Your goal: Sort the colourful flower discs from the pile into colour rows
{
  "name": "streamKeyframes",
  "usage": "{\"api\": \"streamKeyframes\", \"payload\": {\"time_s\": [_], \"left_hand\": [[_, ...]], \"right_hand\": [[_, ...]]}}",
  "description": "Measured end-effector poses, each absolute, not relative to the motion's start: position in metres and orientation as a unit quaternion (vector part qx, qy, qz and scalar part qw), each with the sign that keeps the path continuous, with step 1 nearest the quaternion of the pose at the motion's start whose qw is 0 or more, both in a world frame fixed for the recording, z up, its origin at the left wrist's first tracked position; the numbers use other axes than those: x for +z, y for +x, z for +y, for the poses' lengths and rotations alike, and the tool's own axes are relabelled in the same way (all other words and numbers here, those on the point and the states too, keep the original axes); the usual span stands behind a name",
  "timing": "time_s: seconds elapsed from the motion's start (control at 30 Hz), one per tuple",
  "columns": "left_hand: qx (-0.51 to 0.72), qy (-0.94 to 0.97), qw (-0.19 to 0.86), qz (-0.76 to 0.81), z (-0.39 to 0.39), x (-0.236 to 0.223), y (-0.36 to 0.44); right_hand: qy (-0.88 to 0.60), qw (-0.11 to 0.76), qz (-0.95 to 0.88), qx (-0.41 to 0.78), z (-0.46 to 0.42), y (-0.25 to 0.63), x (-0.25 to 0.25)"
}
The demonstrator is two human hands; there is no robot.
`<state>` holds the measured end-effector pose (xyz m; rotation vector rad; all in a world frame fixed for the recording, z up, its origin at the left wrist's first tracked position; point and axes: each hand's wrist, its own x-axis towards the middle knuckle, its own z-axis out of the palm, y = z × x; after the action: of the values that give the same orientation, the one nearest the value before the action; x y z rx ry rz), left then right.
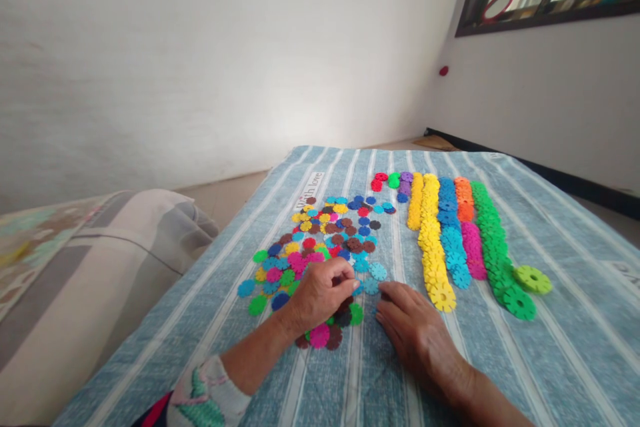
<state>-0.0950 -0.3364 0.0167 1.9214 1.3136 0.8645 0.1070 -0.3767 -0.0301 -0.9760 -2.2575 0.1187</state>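
Left hand (317,297) pinched narrow among toothed plastic discs (295,263), cannot tell if holding one; right hand (420,340) spread flat, empty, just beside a blue disc (371,285). Colour rows (440,233) lie at 1 o'clock on striped cloth (565,293) labelled "With love".

Discs: the plastic snowflake discs (377,271) are catching the light with a smooth, faint gloss
Cover: the striped cloth cover (575,320) is lying matt and softly woven (a little worn-looking, too)
Sleeve: the knitted sleeve (205,393) is showing a fuzzy, matt yarn
Wall: the white painted wall (200,67) is showing a matt, slightly rough finish
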Motion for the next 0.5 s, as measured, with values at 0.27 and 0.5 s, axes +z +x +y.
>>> {"api": "streamKeyframes", "payload": {"time_s": [0.27,0.5], "left_hand": [[0.307,0.701,0.421,0.487,-0.355,0.018,-0.077],[0.292,0.65,0.509,0.482,-0.359,0.022,-0.075]], "right_hand": [[-0.36,0.442,-0.811,0.135,-0.381,0.105,-0.03],[-0.385,0.438,-0.802,0.131,-0.378,0.108,-0.034]]}}
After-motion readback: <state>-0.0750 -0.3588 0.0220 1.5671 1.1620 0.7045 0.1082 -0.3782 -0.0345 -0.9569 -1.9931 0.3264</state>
